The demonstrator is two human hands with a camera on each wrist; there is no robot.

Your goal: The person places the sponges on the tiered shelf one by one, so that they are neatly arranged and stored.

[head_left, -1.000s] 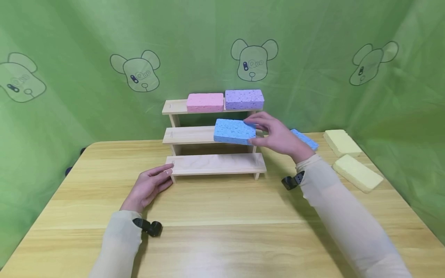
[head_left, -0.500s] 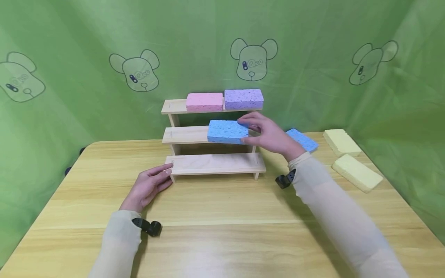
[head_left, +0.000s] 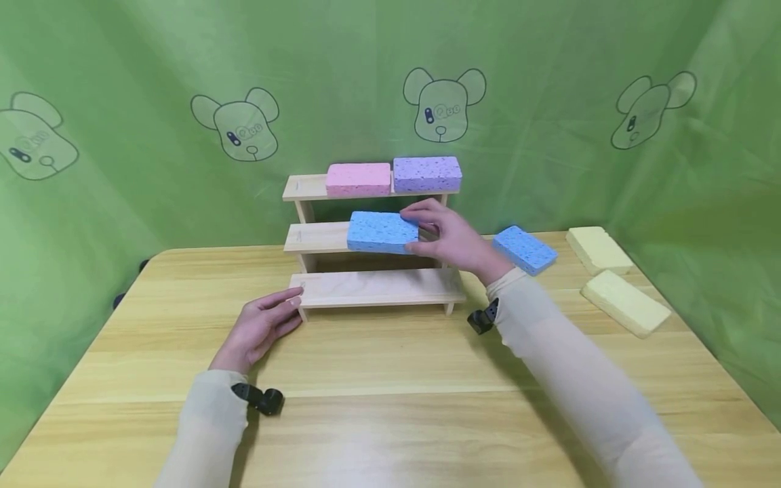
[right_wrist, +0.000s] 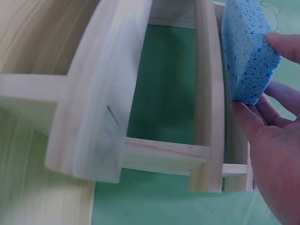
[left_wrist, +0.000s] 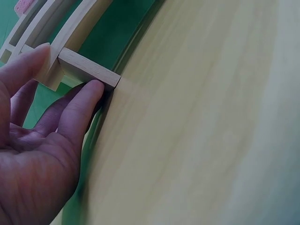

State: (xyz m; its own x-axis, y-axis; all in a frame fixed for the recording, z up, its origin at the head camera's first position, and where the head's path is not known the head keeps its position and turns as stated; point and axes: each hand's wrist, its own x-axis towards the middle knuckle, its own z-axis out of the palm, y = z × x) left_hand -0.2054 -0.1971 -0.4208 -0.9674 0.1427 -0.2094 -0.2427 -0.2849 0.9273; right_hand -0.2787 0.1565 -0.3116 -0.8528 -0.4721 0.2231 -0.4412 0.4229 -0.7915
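Observation:
My right hand (head_left: 450, 235) pinches the right end of a blue sponge (head_left: 379, 232) between thumb and fingers, over the middle tier of a three-tier wooden stand (head_left: 378, 288). In the right wrist view, the sponge (right_wrist: 248, 51) is beside the middle board; I cannot tell if it touches. My left hand (head_left: 259, 329) grips the left end of the bottom tier. In the left wrist view, that hand (left_wrist: 47, 140) has one digit on the board and another against the leg (left_wrist: 89, 70). A pink sponge (head_left: 358, 179) and a purple sponge (head_left: 427, 174) lie on the top tier.
On the table (head_left: 378, 407), right of the stand, lie another blue sponge (head_left: 525, 249) and two pale yellow sponges (head_left: 599, 250). A green curtain (head_left: 342, 68) hangs close behind the stand and along both sides.
My right hand has moved left with the blue sponge along the middle tier, uncovering more of the blue sponge on the table. The left hand keeps its place on the stand.

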